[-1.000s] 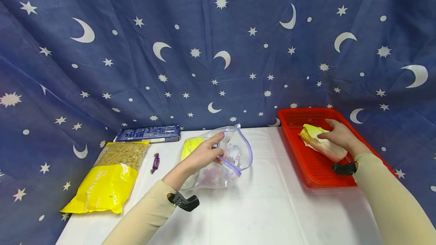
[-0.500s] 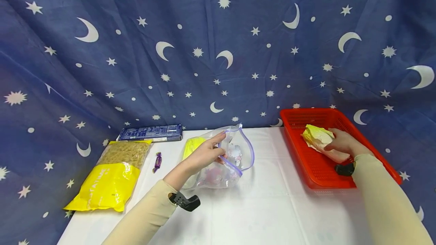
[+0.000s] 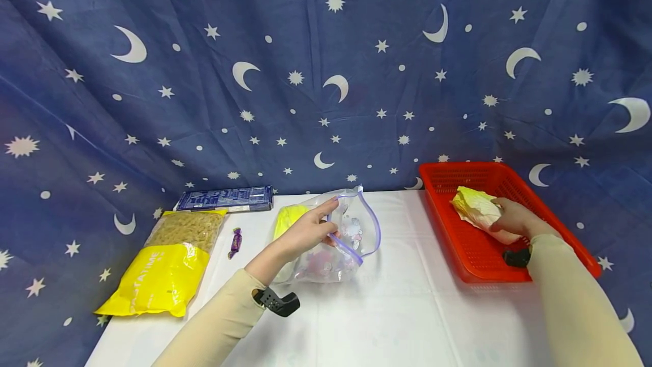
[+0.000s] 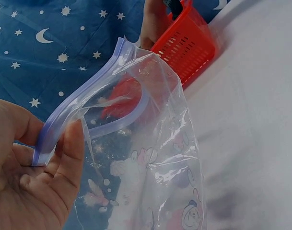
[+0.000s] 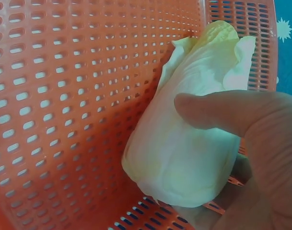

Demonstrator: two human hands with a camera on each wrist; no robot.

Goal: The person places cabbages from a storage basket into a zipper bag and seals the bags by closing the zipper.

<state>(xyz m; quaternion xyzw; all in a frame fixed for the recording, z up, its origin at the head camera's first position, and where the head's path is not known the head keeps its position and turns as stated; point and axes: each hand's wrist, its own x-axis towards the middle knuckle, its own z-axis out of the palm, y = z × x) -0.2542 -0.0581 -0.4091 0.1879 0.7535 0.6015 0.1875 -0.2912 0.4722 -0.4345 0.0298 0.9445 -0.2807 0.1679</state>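
In the head view my left hand (image 3: pixel 305 234) pinches the purple zip rim of a clear printed zip bag (image 3: pixel 326 265). The bag's mouth gapes toward the right, and a yellow and pale thing (image 3: pixel 289 217) shows through its far left part. The left wrist view has the rim (image 4: pixel 64 112) between thumb and fingers. Over on the right, my right hand (image 3: pixel 517 218) grips a pale napa cabbage (image 3: pixel 476 208) lying in a red basket (image 3: pixel 448 254). In the right wrist view the thumb lies across the cabbage (image 5: pixel 184 158), with the fingers round its underside, partly hidden.
Left of the bag lie a small purple wrapped candy (image 3: pixel 235 242) and a yellow pasta bag (image 3: pixel 163 276). A flat dark blue package (image 3: pixel 226 199) lies behind them. A blue star-and-moon curtain (image 3: pixel 326 72) hangs behind the white table (image 3: pixel 377 316).
My right hand has come down onto the cabbage, its fingers and thumb closing round it. The left hand keeps its hold on the bag rim. The head view has shifted slightly.
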